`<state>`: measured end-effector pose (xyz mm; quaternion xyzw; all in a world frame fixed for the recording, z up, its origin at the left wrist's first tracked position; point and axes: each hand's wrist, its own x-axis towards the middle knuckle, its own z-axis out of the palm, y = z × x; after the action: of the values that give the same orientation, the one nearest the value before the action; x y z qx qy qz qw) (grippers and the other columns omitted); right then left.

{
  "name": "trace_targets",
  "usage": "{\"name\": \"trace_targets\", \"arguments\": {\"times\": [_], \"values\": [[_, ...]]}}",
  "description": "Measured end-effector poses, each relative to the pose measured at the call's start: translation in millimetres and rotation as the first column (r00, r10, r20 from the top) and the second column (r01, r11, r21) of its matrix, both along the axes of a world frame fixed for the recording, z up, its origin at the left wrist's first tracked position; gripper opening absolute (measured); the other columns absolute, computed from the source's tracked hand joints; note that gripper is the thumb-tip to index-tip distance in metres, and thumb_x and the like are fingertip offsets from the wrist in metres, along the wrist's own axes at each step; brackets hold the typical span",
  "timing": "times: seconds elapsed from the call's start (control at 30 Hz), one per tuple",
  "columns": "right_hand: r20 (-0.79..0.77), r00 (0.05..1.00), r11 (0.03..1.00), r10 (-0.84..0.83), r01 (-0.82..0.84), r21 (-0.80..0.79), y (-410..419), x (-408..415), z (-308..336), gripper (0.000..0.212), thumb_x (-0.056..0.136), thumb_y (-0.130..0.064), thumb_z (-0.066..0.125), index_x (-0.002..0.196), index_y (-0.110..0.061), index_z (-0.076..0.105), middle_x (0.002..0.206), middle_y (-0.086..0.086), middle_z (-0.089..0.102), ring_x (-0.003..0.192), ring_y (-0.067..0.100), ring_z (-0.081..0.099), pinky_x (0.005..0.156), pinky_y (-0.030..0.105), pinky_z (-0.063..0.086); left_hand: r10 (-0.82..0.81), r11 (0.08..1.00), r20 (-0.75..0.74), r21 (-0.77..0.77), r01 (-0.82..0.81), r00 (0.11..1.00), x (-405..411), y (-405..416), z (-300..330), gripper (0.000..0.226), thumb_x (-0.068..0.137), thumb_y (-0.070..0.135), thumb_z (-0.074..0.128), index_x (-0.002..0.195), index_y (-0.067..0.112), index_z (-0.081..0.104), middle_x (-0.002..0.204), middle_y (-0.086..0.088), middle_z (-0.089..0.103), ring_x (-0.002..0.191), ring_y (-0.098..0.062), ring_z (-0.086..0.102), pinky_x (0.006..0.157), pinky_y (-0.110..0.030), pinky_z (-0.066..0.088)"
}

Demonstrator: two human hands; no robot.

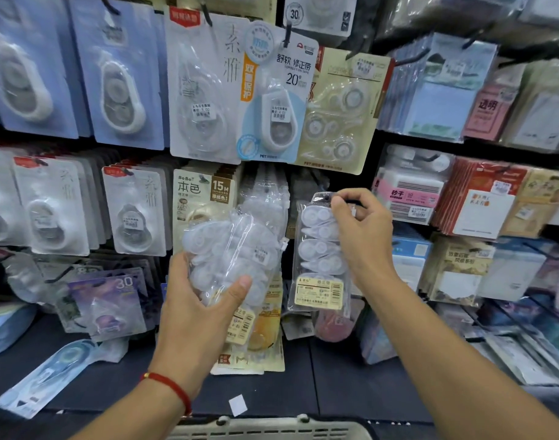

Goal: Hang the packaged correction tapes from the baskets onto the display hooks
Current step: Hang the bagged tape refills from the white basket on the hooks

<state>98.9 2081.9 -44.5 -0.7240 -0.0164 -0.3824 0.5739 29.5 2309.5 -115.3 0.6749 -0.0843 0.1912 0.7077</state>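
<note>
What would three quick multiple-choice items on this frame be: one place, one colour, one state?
1. Where is the basket?
A. bottom edge of view
B. top shelf
C. far left

2. What colour is the wrist cord?
A. blue
B. red
C. green

3. What is the right hand doing?
A. hanging empty
B. pressing flat on the shelf
C. pinching the top of a clear pack

Answers: A, its pale rim shows at the bottom; B, red on the left wrist; C, fingers curl at the pack's hang hole.
</note>
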Motion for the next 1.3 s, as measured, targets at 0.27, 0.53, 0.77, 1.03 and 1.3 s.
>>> {"name": "trace_targets", "arguments": {"times": [0.27, 0.53, 0.77, 1.03, 1.3], "values": [[-0.076, 0.995, 0.997, -0.071, 0.074, 0.037, -6.7, 16.3, 7.1, 0.013, 0.091, -0.022, 0.072, 0.080, -0.029, 0.075, 0.075, -0.017, 0.072, 0.069, 0.002, 0.060, 0.066, 0.022, 0.047, -0.003, 1.000, 0.013, -0.026, 0.003, 1.000, 4.5, 6.8, 2.2, 0.054, 0.074, 0.044, 0.085, 0.116, 0.054, 0.053, 0.117, 0.022, 0.074, 0.105, -0.002, 0.073, 0.090, -0.039, 0.058], [-0.199, 0.960, 0.973, -0.198, 0.169, -0.154, -8.0, 27.4, 19.0, 0.020, 0.096, -0.018, 0.069, 0.079, -0.028, 0.071, 0.075, -0.014, 0.066, 0.057, -0.001, 0.053, 0.056, 0.017, 0.042, -0.002, 1.000, 0.023, -0.028, 0.003, 1.000, 6.6, 4.7, 2.4, 0.053, 0.079, 0.037, 0.086, 0.120, 0.049, 0.054, 0.118, 0.022, 0.073, 0.107, 0.000, 0.072, 0.092, -0.035, 0.056], [0.065, 0.932, 0.826, -0.356, 0.346, -0.446, 1.3, -13.8, 11.1, 0.017, 0.101, -0.010, 0.059, 0.116, -0.015, 0.065, 0.111, -0.001, 0.066, 0.099, 0.011, 0.062, 0.089, 0.021, 0.047, -0.131, 0.977, -0.024, -0.170, 0.125, 0.991, 2.7, -1.5, 6.3, 0.051, 0.076, 0.027, 0.085, 0.117, 0.042, 0.059, 0.110, 0.011, 0.079, 0.094, -0.014, 0.079, 0.064, -0.031, 0.064], [-0.419, 0.863, 0.953, 0.283, -0.303, 0.020, 30.0, -68.9, -44.2, 0.036, 0.098, -0.057, 0.063, 0.105, -0.023, 0.074, 0.100, -0.003, 0.080, 0.094, 0.018, 0.077, 0.088, 0.048, 0.062, -0.267, 0.928, -0.088, -0.291, 0.232, 0.960, -3.5, -21.5, 3.0, 0.067, 0.070, 0.021, 0.091, 0.128, 0.028, 0.058, 0.116, -0.003, 0.079, 0.102, -0.029, 0.078, 0.073, -0.041, 0.065], [-0.356, 0.883, 0.949, 0.305, -0.311, 0.042, 26.7, -74.6, -33.3, 0.027, 0.105, -0.037, 0.061, 0.105, -0.011, 0.069, 0.099, 0.002, 0.081, 0.095, 0.021, 0.078, 0.088, 0.050, 0.062, -0.407, 0.831, -0.172, -0.477, 0.285, 0.897, -0.4, -21.3, 5.9, 0.038, 0.093, 0.026, 0.071, 0.128, 0.032, 0.060, 0.121, -0.008, 0.077, 0.102, -0.037, 0.077, 0.065, -0.047, 0.064]]}}
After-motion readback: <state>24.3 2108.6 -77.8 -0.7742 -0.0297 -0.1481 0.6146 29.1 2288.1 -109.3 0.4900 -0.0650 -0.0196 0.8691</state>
